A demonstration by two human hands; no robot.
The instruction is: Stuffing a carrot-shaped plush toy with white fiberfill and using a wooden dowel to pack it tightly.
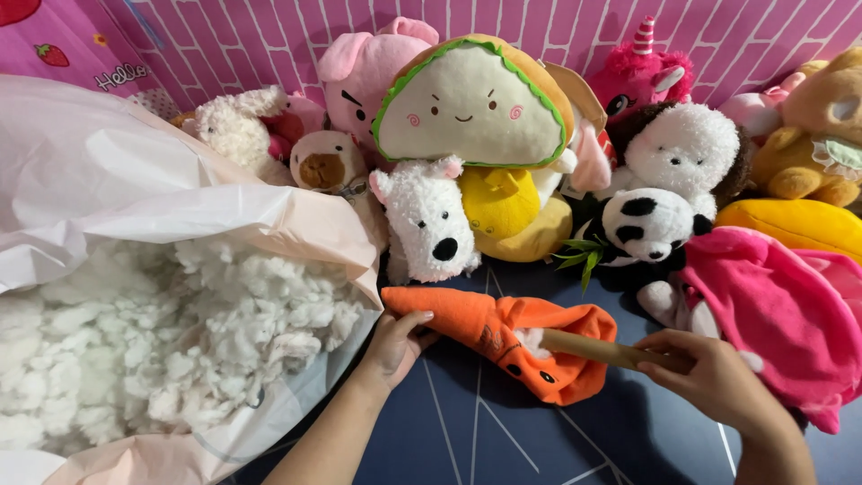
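Left hand (pixel 398 341) pinches the orange plush skin (pixel 503 346); right hand (pixel 714 377) grips a wooden stick (pixel 593 348) inside it.

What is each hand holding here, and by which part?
The left hand grips the narrow end of the orange plush toy skin. The right hand holds the outer end of a wooden stick poked into its opening.

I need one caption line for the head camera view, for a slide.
Left hand grips an orange plush skin while right hand pushes a wooden stick into it, beside a bag of white stuffing.
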